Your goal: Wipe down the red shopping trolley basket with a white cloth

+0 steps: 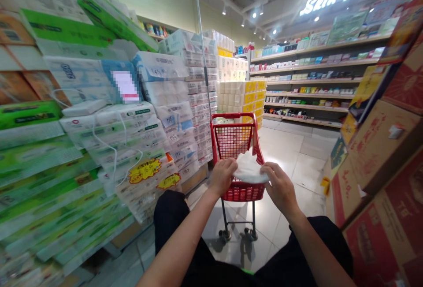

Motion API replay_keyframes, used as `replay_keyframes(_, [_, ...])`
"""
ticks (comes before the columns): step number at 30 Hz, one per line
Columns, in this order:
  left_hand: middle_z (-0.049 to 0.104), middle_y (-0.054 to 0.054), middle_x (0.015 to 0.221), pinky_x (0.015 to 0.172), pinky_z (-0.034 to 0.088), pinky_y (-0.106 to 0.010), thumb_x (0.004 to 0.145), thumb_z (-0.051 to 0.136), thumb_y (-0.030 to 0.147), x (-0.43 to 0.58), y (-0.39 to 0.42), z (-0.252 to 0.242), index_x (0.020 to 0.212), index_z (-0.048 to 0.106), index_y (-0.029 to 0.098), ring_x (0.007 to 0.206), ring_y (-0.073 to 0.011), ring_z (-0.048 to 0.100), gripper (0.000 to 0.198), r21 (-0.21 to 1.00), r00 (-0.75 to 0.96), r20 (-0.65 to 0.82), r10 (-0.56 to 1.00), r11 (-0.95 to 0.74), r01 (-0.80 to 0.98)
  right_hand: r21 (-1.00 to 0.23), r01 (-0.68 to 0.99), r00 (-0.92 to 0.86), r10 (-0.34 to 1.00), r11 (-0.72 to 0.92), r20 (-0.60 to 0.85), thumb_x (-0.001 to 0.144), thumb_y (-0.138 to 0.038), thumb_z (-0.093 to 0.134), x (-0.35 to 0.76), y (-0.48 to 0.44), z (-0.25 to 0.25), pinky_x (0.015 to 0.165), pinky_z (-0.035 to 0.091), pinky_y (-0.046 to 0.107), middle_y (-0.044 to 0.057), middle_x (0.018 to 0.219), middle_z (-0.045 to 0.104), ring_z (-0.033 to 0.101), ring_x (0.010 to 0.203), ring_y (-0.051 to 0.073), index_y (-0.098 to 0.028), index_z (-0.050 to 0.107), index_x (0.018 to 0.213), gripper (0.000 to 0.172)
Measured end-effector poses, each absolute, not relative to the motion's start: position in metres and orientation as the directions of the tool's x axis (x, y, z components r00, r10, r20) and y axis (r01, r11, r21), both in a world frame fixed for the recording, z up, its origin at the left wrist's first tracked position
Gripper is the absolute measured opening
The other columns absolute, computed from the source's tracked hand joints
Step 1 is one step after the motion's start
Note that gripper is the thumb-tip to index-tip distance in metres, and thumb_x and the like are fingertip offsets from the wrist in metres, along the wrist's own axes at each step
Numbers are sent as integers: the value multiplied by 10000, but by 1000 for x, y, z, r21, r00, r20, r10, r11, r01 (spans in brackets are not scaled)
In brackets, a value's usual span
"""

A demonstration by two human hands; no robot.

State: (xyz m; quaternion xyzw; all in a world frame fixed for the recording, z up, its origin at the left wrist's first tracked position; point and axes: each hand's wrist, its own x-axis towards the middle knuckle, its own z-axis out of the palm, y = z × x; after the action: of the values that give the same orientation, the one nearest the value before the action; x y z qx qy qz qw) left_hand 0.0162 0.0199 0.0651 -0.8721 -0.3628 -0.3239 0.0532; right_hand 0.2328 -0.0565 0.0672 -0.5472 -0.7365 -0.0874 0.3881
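Note:
In the middle of the head view, a thin, soft white piece [248, 169] is stretched between both hands; whether it is cloth, tissue or a bag I cannot make out. My left hand [223, 175] pinches its left edge, and my right hand [280, 184] grips the right edge between thumb and fingers. Directly behind and below it stands a small red shopping cart [243, 193] with a mesh basket and wheels. A pale green-and-white item [225, 121] shows partly at the cart's far end. The white piece hides part of the basket.
Stacked tissue packs [175, 115] with yellow price tags line the left side. A phone [125, 85] leans there beside a white power bank [84, 108] and cables. Cardboard boxes [373, 146] rise on the right. Stocked shelves [310, 80] stand behind the tiled aisle [297, 146].

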Motion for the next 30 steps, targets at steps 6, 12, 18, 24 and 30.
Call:
replay_keyframes(6, [586, -34, 1138, 1030, 346, -393, 751, 494, 11, -13, 19, 59, 1060, 526, 239, 1085, -198, 537, 386, 133, 617, 397, 680, -707, 694, -403, 723, -434, 822, 562, 368, 835, -410, 575, 238, -60, 55, 962, 430, 413, 49, 1278, 563, 520, 1155, 252, -298, 545, 1228, 409])
replay_keyframes(12, [639, -54, 1025, 895, 441, -334, 919, 413, 205, 14, 20, 73, 1016, 577, 227, 972, -203, 591, 192, 267, 574, 377, 727, -679, 684, -523, 732, -151, 853, 436, 500, 955, -429, 316, 259, -24, 50, 928, 440, 426, 40, 1088, 659, 559, 1056, 227, -286, 651, 1054, 378])
replay_keyframes(18, [671, -54, 902, 749, 475, -304, 913, 480, 384, 61, 26, 36, 896, 640, 216, 854, -211, 629, 232, 361, 602, 194, 775, -627, 690, -424, 735, -385, 840, 530, 382, 930, -508, 390, 259, -9, 21, 993, 388, 450, 29, 988, 681, 542, 1048, 224, -284, 689, 986, 378])
replay_keyframes(24, [665, -42, 937, 801, 465, -288, 897, 518, 283, 51, 26, 36, 923, 632, 197, 877, -178, 606, 145, 527, 510, 414, 754, -655, 541, -662, 620, -225, 904, 422, 365, 963, -541, 223, 258, -12, 12, 1069, 338, 466, 37, 1262, 586, 458, 1214, 225, -284, 580, 1238, 518])
replay_keyframes(30, [686, -2, 922, 803, 456, -261, 916, 498, 422, 32, 12, 72, 938, 676, 242, 874, -173, 618, 254, 471, 738, 321, 593, -776, 419, -748, 505, -61, 883, 430, 466, 973, -473, 209, 266, -2, 0, 1081, 338, 482, 54, 1365, 502, 442, 1263, 224, -255, 516, 1296, 497])
